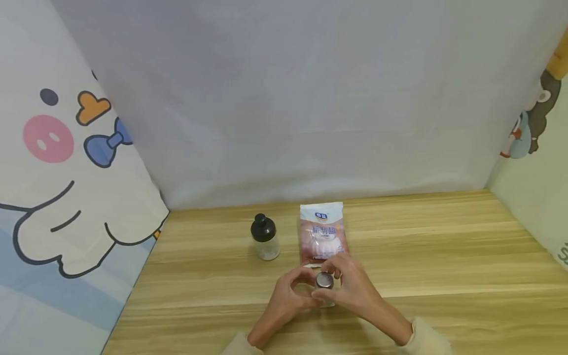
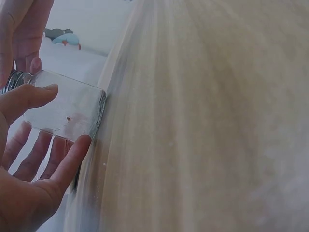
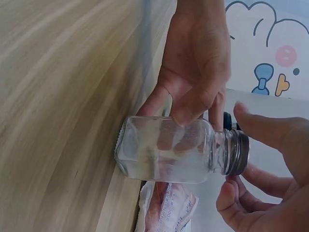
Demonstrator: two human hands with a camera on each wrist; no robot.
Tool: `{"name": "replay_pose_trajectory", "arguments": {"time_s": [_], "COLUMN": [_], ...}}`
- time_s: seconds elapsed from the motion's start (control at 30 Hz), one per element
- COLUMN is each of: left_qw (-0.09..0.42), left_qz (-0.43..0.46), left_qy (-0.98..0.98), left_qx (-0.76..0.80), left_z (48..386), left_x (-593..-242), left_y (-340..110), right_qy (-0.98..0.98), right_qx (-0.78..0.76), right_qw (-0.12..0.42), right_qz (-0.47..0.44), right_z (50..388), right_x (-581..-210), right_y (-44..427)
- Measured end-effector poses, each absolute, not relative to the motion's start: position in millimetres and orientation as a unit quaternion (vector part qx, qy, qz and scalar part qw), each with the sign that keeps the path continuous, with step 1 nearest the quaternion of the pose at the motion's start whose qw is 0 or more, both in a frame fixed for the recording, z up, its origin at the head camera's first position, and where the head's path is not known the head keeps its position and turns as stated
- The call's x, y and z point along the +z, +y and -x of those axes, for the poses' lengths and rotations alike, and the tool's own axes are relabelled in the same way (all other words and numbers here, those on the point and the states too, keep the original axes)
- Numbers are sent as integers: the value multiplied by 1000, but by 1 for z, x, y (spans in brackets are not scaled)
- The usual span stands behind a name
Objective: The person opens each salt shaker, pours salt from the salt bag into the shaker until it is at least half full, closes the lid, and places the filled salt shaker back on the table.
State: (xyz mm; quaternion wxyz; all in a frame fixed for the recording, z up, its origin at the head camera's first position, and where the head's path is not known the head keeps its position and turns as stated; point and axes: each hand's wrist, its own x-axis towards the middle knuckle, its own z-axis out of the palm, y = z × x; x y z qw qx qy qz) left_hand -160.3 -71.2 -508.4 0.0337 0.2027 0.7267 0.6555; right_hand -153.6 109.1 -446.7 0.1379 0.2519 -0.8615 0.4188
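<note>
A clear glass jar (image 3: 166,150) with a metal screw lid (image 1: 325,280) stands upright on the table. My left hand (image 1: 288,296) grips the jar's body, thumb on one side and fingers on the other. Around the lid, my right hand (image 1: 355,288) curls its thumb and fingers; the right wrist view shows the lid (image 3: 238,152) between them. The left wrist view has the jar's glass wall (image 2: 63,106) with a small brown speck on it. Whether the lid has turned cannot be seen.
Just behind the hands lies a white and reddish printed packet (image 1: 323,234). To its left stands a second glass jar with a black knobbed lid (image 1: 264,230). A pale cloth wall (image 1: 328,123) borders the wooden table (image 1: 435,246) at the back, with cartoon-printed sheets on both sides.
</note>
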Motion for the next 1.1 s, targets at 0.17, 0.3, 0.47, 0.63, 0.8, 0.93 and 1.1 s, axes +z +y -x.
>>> {"name": "replay_pose_trajectory", "arguments": {"time_s": [0.17,0.3,0.47,0.63,0.8,0.93,1.1], "left_qw": [40,43,40,40,34,38,53], "left_qz": [-201,-196,-189,-188,-191,-189,-181], "left_qy": [726,728,731,733,736,734,727], "left_qx": [656,655,654,653,648,652,660], "left_z": [160,161,161,154,157,161,161], "left_x": [-510,-512,-509,-492,-499,-511,-510], "left_y": [-72,-71,-71,-71,-72,-73,-72], "right_qy": [-859,-851,-841,-854,-863,-860,-858], "right_qx": [433,441,461,447,436,431,428], "right_qw": [116,83,47,57,77,85,90], "right_qz": [-248,-271,-279,-259,-244,-260,-270], "right_z": [152,153,156,154,151,152,154], "right_x": [-445,-442,-440,-440,-437,-436,-437], "right_y": [109,112,115,115,112,112,113]}}
